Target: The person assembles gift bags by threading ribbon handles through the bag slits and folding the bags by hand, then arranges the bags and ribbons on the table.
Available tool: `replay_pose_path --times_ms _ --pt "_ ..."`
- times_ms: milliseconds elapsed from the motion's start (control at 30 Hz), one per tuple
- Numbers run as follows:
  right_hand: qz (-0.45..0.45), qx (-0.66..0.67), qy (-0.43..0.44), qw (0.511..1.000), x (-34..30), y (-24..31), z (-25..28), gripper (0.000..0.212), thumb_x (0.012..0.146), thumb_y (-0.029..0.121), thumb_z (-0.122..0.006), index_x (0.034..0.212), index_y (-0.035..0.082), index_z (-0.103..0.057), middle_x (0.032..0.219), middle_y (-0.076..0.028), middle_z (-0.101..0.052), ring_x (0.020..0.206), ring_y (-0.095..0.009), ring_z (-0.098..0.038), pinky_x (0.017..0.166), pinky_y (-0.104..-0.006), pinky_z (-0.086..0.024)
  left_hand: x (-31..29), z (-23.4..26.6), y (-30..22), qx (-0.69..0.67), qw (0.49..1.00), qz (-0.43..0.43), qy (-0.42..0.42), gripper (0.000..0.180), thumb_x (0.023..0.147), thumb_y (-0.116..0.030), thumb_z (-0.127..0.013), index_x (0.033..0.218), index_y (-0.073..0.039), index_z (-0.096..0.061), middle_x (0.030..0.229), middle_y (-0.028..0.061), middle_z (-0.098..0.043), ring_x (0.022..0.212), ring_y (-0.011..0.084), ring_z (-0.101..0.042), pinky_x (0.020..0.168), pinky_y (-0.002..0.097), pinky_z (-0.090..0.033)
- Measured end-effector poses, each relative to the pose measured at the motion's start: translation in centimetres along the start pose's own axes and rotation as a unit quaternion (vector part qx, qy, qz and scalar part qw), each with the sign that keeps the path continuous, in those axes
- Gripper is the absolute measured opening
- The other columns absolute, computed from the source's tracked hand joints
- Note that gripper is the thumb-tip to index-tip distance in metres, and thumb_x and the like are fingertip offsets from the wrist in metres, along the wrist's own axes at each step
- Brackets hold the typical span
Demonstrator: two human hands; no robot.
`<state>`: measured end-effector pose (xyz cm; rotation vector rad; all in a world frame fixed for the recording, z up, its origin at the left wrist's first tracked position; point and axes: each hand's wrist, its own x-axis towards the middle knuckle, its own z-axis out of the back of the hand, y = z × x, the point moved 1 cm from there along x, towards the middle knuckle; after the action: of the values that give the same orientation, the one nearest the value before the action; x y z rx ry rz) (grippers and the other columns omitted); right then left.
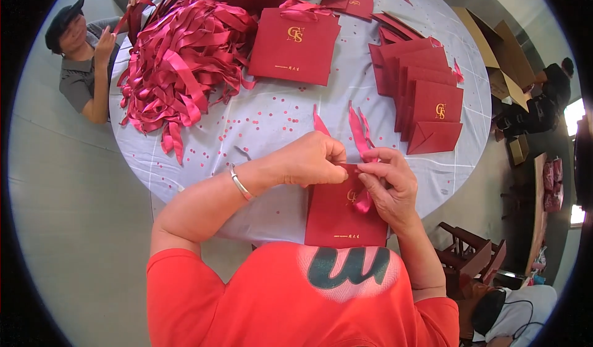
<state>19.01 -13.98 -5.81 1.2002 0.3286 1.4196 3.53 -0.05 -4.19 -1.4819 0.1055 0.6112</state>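
A red paper gift bag (346, 218) with gold print lies flat at the table edge nearest me. My left hand (316, 160) is closed at the bag's top edge, fingers curled in a pinch; what they hold is hidden. One pink ribbon end (319, 121) sticks out beyond that hand. At the bag's upper right, my right hand (392, 183) pinches a pink satin ribbon (358, 128) between thumb and fingers. Part of this ribbon stretches away across the table, and a loop (363, 204) hangs over the bag's front.
A big heap of pink ribbons (179, 69) covers the far left of the white-covered table (241, 143). Bags stand in the middle (293, 47) and fan out at right (432, 94). A co-worker (86, 63) handles ribbon at left. Cardboard boxes (500, 50) and wooden stools (469, 251) are at right.
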Motion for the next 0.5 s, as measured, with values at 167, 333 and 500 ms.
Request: replay_pose_path --times_ms 167,333,500 --pt "0.047 -0.035 0.011 0.998 -0.2 0.4 0.1 0.02 0.075 -0.003 -0.076 0.094 0.001 -0.072 0.086 -0.011 -0.068 0.073 -0.021 -0.065 0.064 -0.028 -0.051 -0.5 0.3 -0.3 0.046 0.998 -0.034 0.014 0.014 0.08 -0.014 -0.071 0.085 -0.004 -0.062 0.067 -0.0043 -0.058 0.057 0.0034 -0.049 0.047 0.0221 -0.039" --pt "0.046 -0.028 0.005 0.999 0.0 0.6 -0.1 0.017 0.075 -0.003 -0.076 0.092 0.001 -0.071 0.083 -0.011 -0.068 0.071 -0.022 -0.066 0.062 -0.0292 -0.051 -0.7 0.9 -0.5 0.035 0.998 -0.012 0.055 0.023 0.079 -0.011 -0.074 0.095 -0.003 -0.06 0.076 -0.0029 -0.06 0.06 0.0038 -0.051 0.049 0.0221 -0.043" --pt "0.047 -0.024 0.003 0.999 0.5 1.8 -0.1 0.017 0.075 -0.004 -0.075 0.09 0.0 -0.07 0.079 -0.011 -0.066 0.064 -0.019 -0.064 0.055 -0.0288 -0.05 -0.6 0.8 -0.3 0.033 0.998 -0.013 0.059 0.025 0.08 -0.011 -0.075 0.098 -0.003 -0.06 0.078 -0.0022 -0.061 0.06 0.0042 -0.052 0.049 0.0222 -0.044"
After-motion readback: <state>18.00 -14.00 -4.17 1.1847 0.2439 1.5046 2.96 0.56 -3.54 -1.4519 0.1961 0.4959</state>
